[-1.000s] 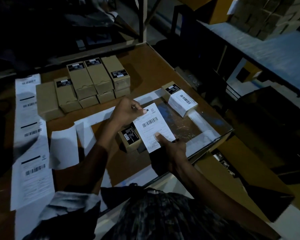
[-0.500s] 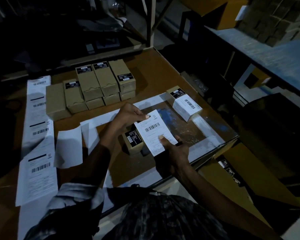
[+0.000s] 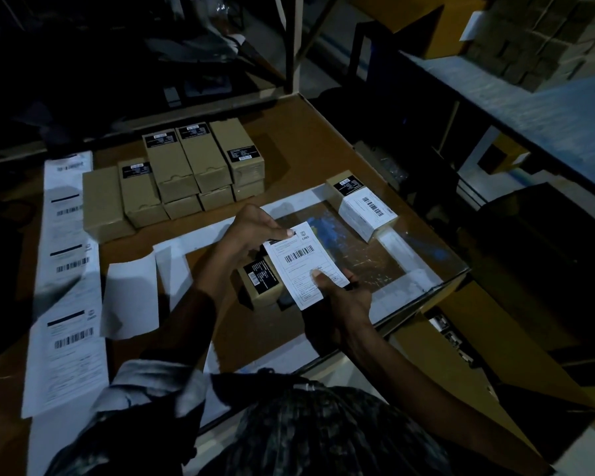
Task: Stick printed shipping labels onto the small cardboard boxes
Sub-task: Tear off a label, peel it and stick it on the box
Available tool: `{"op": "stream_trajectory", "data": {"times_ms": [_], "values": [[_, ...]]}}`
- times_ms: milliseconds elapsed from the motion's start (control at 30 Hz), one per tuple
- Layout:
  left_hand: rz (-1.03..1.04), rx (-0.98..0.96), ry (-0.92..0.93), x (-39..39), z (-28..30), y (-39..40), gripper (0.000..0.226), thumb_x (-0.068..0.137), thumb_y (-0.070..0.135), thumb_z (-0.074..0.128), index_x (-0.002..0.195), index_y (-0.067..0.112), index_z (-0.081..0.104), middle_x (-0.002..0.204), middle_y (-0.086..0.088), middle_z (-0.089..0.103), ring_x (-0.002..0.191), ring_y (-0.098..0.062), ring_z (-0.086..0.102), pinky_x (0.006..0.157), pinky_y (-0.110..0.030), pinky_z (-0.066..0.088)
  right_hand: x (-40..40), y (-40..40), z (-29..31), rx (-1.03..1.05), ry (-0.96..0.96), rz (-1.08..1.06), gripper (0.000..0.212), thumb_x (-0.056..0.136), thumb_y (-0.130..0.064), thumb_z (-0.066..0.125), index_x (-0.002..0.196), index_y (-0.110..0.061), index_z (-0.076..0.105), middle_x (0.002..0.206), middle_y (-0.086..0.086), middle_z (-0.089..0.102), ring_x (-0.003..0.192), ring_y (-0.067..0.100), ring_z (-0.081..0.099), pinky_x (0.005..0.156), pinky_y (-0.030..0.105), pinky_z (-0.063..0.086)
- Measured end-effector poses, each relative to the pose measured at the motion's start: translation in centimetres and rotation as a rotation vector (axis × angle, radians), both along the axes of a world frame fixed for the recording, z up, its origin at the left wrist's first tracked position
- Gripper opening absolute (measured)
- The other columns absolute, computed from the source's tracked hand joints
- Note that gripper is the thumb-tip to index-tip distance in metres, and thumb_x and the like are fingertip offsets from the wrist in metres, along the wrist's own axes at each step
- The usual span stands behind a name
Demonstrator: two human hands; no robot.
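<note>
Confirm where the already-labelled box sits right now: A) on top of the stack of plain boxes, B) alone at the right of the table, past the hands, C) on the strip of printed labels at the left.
B: the box wrapped in a white label lies alone at the right, apart from the stack of plain boxes and the label strip.

Brown table [image 3: 299, 149] seen in dim light, scratched clear sheet [image 3: 364, 255] laid on near right part. Grey shelf [image 3: 516, 108] seen far right, stacked brown cartons [image 3: 543, 39] set on it.
</note>
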State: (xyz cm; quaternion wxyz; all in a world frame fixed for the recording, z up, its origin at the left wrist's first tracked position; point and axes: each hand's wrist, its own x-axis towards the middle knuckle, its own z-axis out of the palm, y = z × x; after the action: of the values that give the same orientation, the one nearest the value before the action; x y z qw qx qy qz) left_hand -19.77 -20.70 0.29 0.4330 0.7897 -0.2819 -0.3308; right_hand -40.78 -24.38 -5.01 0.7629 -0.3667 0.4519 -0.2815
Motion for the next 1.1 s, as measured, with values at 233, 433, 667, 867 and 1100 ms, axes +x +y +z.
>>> {"op": "stream_trajectory", "data": {"times_ms": [233, 433, 667, 867, 1100], "values": [[-0.013, 0.0, -0.008, 0.2, -0.1, -0.2, 0.025, 0.068, 0.018, 0.091, 0.077, -0.001, 0.078, 0.075, -0.012, 0.075, 0.068, -0.016, 0.066, 0.064, -0.025, 0.048, -0.3, -0.2, 0.1, -0.03, 0.002, 0.0, 0.037, 0.078, 0.003, 0.081, 0.112, 0.008, 0.066, 0.102, 0.019, 0.076, 0.093, 0.037, 0.074, 0.081, 0.052, 0.061], [-0.042, -0.004, -0.036, 0.3, -0.3, -0.1, 0.022, 0.067, 0.013, 0.091, 0.079, -0.001, 0.078, 0.074, -0.008, 0.074, 0.062, -0.012, 0.065, 0.061, -0.022, 0.048, -0.4, -0.1, 0.3, -0.021, 0.034, 0.002, 0.036, 0.078, 0.002, 0.081, 0.111, 0.007, 0.066, 0.102, 0.019, 0.076, 0.093, 0.036, 0.075, 0.084, 0.056, 0.059], [-0.042, 0.016, -0.033, 0.2, -0.7, -0.1, 0.024, 0.067, 0.014, 0.091, 0.081, -0.001, 0.079, 0.078, -0.013, 0.076, 0.07, -0.018, 0.07, 0.066, -0.026, 0.052, -0.4, 0.1, 0.3, -0.014, 0.049, -0.002, 0.041, 0.078, 0.002, 0.081, 0.115, 0.007, 0.064, 0.103, 0.018, 0.076, 0.093, 0.035, 0.075, 0.084, 0.056, 0.059], [-0.03, 0.013, -0.009, 0.1, -1.3, 0.1, 0.028, 0.067, 0.015, 0.091, 0.084, -0.003, 0.078, 0.082, -0.016, 0.076, 0.08, -0.023, 0.071, 0.073, -0.031, 0.052, 0.1, 0.0, 0.4, -0.002, 0.116, -0.041, 0.048, 0.075, 0.002, 0.084, 0.117, 0.003, 0.061, 0.107, 0.02, 0.074, 0.093, 0.035, 0.074, 0.082, 0.057, 0.06], [-0.043, 0.059, -0.12, -0.9, -1.7, 0.9, 0.035, 0.069, 0.037, 0.091, 0.084, 0.008, 0.077, 0.077, -0.001, 0.075, 0.073, -0.011, 0.071, 0.06, -0.022, 0.049, 0.0, 0.3, 2.2, 0.033, 0.113, -0.038, 0.035, 0.082, 0.006, 0.076, 0.112, 0.002, 0.059, 0.103, 0.02, 0.073, 0.071, 0.021, 0.074, 0.051, 0.028, 0.058]]}}
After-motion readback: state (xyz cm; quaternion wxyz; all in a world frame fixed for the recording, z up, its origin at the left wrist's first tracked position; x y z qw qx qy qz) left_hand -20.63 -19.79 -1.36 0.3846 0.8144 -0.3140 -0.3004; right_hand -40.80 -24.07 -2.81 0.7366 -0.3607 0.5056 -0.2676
